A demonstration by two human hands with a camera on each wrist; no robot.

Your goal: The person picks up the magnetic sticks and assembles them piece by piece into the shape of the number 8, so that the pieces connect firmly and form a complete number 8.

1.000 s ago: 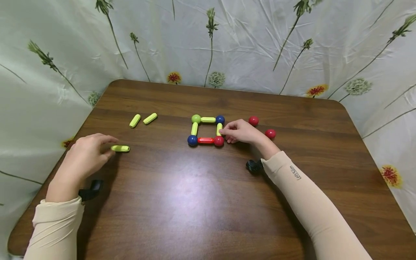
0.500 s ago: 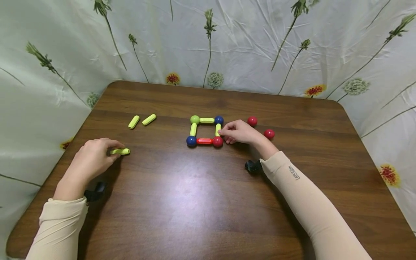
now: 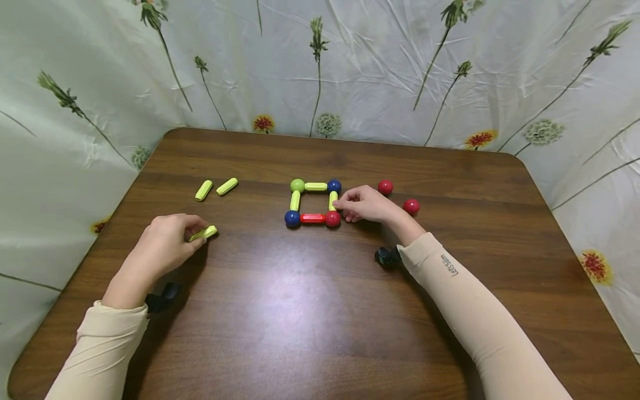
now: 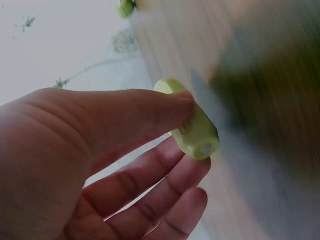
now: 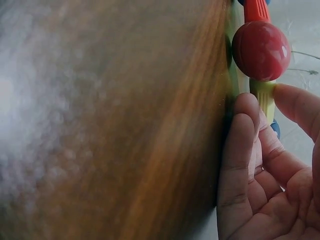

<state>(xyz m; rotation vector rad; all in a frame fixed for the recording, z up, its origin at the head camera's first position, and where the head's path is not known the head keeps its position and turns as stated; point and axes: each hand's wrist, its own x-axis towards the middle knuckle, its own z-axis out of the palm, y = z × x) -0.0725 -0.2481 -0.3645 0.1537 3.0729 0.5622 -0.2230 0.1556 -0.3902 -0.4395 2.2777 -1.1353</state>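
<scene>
My left hand pinches a yellow-green magnetic rod between thumb and fingers, held over the left part of the table. A square of rods and balls lies mid-table: a green ball, two blue balls, a red ball, a red front rod and yellow-green rods on the other sides. With thumb and fingertips, my right hand pinches the square's right-hand rod, just behind the red ball. In the right wrist view, fingers partly hide that rod.
Two loose yellow-green rods lie at the table's back left. Two red balls rest right of the square, by the right wrist. Behind the wooden table hangs a flower-print cloth.
My left hand has taken hold of the yellow-green rod and moved it to the right, turning it to a slant. The right hand stays on the square's rod.
</scene>
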